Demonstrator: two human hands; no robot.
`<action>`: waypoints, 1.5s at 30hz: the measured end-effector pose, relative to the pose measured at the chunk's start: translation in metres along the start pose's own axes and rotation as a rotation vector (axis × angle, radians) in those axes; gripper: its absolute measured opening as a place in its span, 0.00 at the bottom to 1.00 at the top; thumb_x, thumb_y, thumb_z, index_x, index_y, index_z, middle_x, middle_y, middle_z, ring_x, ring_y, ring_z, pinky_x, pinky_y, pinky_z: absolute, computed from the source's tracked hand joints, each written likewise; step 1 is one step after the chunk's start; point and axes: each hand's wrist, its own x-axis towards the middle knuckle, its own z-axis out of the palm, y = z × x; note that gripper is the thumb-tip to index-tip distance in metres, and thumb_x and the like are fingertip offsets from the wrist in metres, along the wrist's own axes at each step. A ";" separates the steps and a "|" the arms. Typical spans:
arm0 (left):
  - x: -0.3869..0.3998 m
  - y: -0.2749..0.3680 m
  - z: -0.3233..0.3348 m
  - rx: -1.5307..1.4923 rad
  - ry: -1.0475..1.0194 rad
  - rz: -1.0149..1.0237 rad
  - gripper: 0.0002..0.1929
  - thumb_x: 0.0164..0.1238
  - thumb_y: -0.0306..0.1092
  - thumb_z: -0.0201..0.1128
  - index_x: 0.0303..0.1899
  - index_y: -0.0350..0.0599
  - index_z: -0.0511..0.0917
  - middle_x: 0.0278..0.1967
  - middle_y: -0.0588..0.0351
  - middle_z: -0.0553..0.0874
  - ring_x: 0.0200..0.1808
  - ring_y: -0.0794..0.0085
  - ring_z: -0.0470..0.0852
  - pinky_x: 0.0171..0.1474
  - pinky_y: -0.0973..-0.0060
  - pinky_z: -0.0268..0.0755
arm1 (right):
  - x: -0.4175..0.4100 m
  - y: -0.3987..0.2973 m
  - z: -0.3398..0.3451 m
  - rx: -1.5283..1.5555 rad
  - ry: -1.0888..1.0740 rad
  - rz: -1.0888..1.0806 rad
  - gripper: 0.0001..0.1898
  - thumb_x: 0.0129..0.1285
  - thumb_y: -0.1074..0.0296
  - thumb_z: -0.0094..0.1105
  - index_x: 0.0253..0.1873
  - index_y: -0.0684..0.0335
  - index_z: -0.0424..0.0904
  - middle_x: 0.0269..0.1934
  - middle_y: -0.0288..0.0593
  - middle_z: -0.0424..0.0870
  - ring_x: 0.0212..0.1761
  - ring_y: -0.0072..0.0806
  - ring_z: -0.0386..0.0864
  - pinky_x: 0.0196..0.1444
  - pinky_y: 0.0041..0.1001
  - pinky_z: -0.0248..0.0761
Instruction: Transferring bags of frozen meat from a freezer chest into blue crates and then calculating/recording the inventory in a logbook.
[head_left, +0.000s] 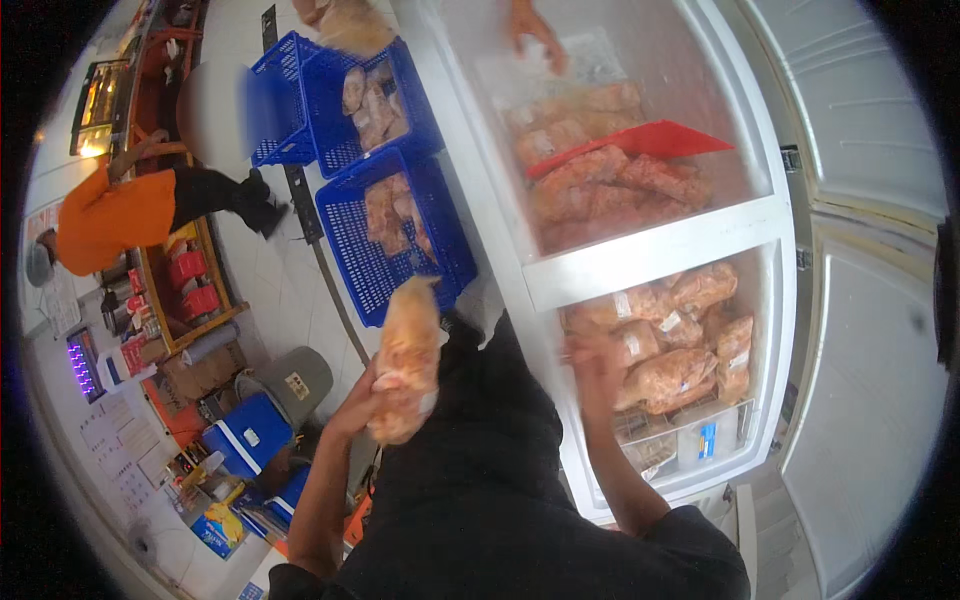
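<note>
My left hand (361, 397) grips a clear bag of frozen meat (409, 360), held upright in front of my body, near the closer blue plastic crate (337, 247). That crate has several meat pieces in it. My right hand (596, 356) reaches into the near compartment of an open white chest freezer (652, 255) and is blurred. It is beside bagged meat (667, 379) with white labels; whether its fingers hold a bag I cannot tell. In the far compartment, more bagged meat (585, 180) lies around a red divider (637, 142).
A co-worker's hand (536, 34) is over the far compartment. Another blue crate (330, 142) holds bags. A person in an orange shirt (120, 217) stands at the left. Raised freezer lids (862, 375), a grey bin (300, 386) and a blue cooler (251, 435) are around.
</note>
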 end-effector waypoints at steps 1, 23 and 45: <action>0.009 0.009 0.011 0.043 -0.062 0.033 0.49 0.56 0.33 0.76 0.77 0.41 0.56 0.67 0.49 0.74 0.67 0.63 0.75 0.68 0.63 0.71 | -0.001 -0.020 0.028 -0.016 -0.185 0.077 0.29 0.73 0.62 0.60 0.73 0.66 0.62 0.59 0.48 0.74 0.58 0.36 0.78 0.56 0.31 0.78; 0.344 0.139 0.146 1.499 0.145 0.954 0.23 0.75 0.45 0.61 0.66 0.48 0.77 0.51 0.46 0.88 0.55 0.51 0.84 0.63 0.55 0.71 | -0.096 0.005 -0.086 0.612 0.580 0.263 0.48 0.61 0.34 0.66 0.74 0.63 0.60 0.59 0.54 0.80 0.53 0.52 0.84 0.53 0.51 0.82; 0.356 0.136 0.133 1.531 0.078 1.126 0.08 0.69 0.34 0.59 0.45 0.50 0.83 0.25 0.55 0.86 0.26 0.56 0.85 0.31 0.58 0.77 | 0.308 0.036 -0.009 0.905 0.813 0.243 0.37 0.66 0.50 0.69 0.72 0.61 0.63 0.61 0.47 0.78 0.61 0.40 0.79 0.61 0.42 0.78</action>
